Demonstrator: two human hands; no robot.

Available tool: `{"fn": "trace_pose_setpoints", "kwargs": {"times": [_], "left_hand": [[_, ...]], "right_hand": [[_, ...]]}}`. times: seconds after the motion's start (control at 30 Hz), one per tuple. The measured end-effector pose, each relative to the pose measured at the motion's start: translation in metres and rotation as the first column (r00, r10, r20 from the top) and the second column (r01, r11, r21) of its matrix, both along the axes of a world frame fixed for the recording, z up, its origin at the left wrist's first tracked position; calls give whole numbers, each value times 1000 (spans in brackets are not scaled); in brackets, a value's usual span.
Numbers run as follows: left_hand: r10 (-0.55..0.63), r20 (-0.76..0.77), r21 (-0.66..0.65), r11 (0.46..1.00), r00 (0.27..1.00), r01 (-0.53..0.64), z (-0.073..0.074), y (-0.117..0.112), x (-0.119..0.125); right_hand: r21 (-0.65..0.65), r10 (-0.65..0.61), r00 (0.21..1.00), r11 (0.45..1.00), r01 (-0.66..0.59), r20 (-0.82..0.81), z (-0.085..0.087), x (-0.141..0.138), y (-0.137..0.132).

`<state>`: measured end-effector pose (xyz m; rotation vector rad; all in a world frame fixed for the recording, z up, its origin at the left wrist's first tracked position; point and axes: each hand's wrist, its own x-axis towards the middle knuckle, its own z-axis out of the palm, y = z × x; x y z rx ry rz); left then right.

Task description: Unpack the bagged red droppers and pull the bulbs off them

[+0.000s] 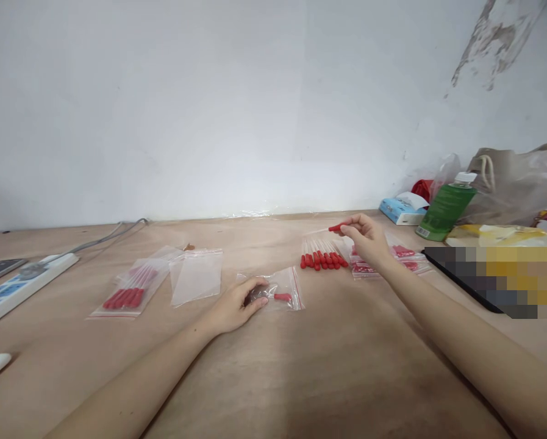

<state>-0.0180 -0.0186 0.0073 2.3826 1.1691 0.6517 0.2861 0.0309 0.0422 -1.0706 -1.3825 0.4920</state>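
My right hand [364, 235] pinches a dropper [337, 227] by its red rubber bulb, its thin clear tube pointing left above the table. Below it, several more droppers [324, 261] lie side by side in a row, bulbs toward me. At the middle, my left hand [240, 305] grips a clear zip bag [296, 286] that lies flat; its thumb and fingers curl over the bag's left part. Inside that bag is one dropper with a red bulb [282, 297]; its tube is partly hidden by my fingers.
Filled dropper bags [138, 277] lie left, beside flat zip bags [200, 274]. More filled bags [405, 266] sit under my right wrist. A power strip [35, 283] is far left. At right are a green bottle [447, 207], a tissue pack [399, 210] and a dark, partly blurred device [460, 283].
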Motion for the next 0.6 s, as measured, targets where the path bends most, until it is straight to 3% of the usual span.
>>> {"fn": "trace_pose_setpoints", "kwargs": {"times": [0.1, 0.2, 0.33, 0.47, 0.6], "left_hand": [[-13, 1, 4, 1000, 1000, 13, 0, 0, 0], [-19, -7, 5, 1000, 1000, 19, -1, 1, -1], [-28, -3, 12, 1000, 1000, 28, -3, 2, -1], [-24, -4, 14, 1000, 1000, 24, -2, 1, -1], [-25, -10, 14, 1000, 1000, 25, -1, 1, 0]], "right_hand": [[130, -208, 952, 975, 183, 224, -6, 5, 2], [260, -271, 852, 951, 165, 449, -20, -3, 1], [341, -331, 651, 933, 117, 683, -35, -21, -5], [336, -333, 517, 937, 92, 788, -42, -27, -9], [313, -308, 500, 947, 78, 809, -43, -26, -10]]}}
